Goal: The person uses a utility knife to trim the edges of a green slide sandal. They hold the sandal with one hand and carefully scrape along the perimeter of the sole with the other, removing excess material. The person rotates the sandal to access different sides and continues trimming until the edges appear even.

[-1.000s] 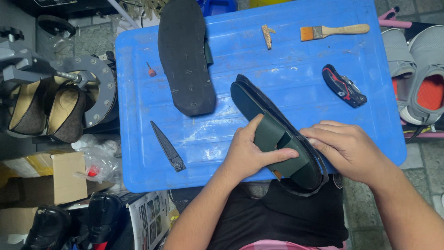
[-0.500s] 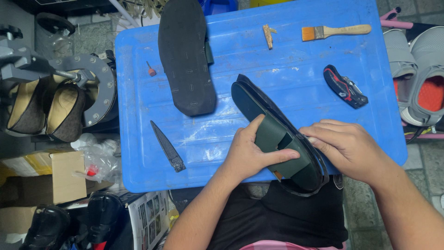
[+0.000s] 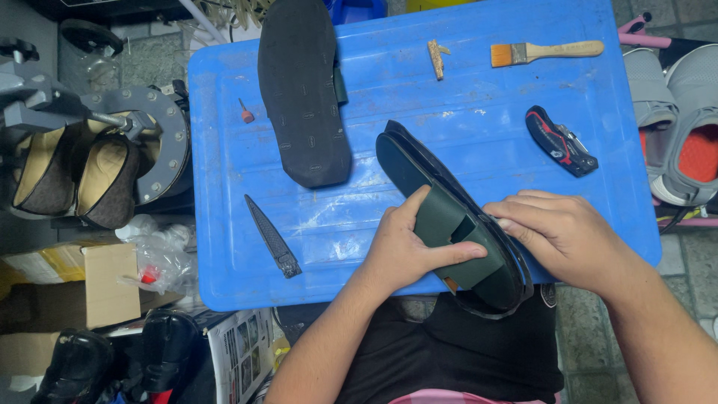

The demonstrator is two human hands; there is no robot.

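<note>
A dark green slide sandal lies on its side across the near edge of a blue plastic board. My left hand grips it from the left, thumb laid over the green strap. My right hand presses against the sole's edge from the right, fingers curled onto the rim. The sandal's heel end overhangs the board above my lap. A second sandal lies sole up at the board's far left.
On the board lie a dark pointed blade, a folding utility knife, a wooden-handled brush, a small wooden chip and a red-tipped bit. Brown shoes on a metal stand sit left; grey and red shoes sit right.
Both hands stay clamped on the green sandal. Nothing on the board has shifted.
</note>
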